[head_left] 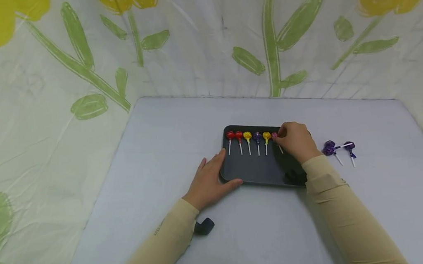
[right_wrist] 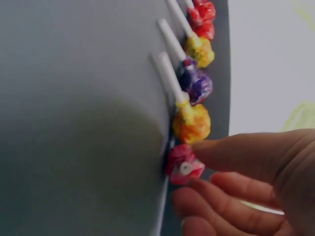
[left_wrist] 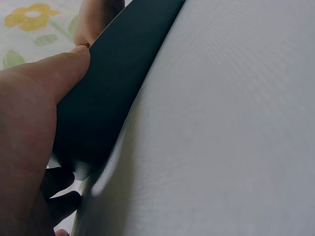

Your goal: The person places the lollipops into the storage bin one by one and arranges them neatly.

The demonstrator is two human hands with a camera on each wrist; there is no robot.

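My right hand (head_left: pixel 299 141) pinches a pink-wrapped lollipop (right_wrist: pixel 182 164) between thumb and fingertips, at the right end of a row on a dark tray (head_left: pixel 252 172). In the right wrist view its white stick points toward the camera. Left of it in the head view lie a yellow lollipop (head_left: pixel 266 136), a purple one (head_left: pixel 257 136), another yellow one (head_left: pixel 247 135) and two red ones (head_left: pixel 234 134), sticks toward me. My left hand (head_left: pixel 209 184) touches the tray's near left corner with spread fingers, the thumb along the front edge.
Several purple lollipops (head_left: pixel 349 146) lie loosely on the white table (head_left: pixel 167 139) to the right of the tray, some overlapping. A black curved piece (head_left: pixel 204 226) shows beside my left wrist. Behind the table hangs a white sheet (head_left: pixel 199 66) with painted flowers.
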